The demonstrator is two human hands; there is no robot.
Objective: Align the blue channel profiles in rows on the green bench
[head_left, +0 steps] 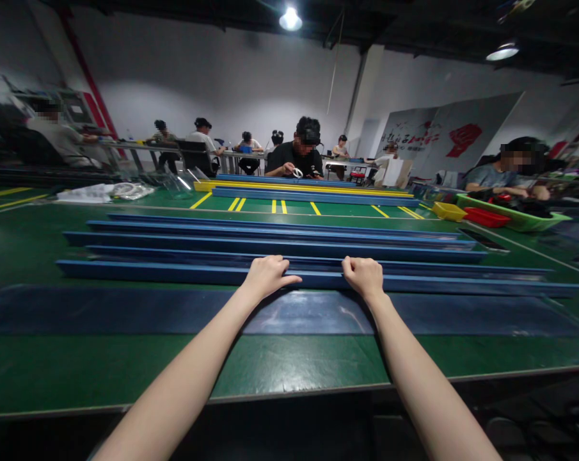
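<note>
Dark-blue flat strip (126,310) along near worktop (289,365), blue channel profile (150,272) just beyond, left hand (266,276) clenched on it, thumb extended, right hand (366,275) clenched on same profile, yellow tray (448,212), red tray (487,217), green basket (541,223), far right

Can pass along the near side of the desk (289,365) and between the near blue rails (150,273) and far rails (313,197), but must clear both groups and, rightward, the green basket (539,222).
</note>
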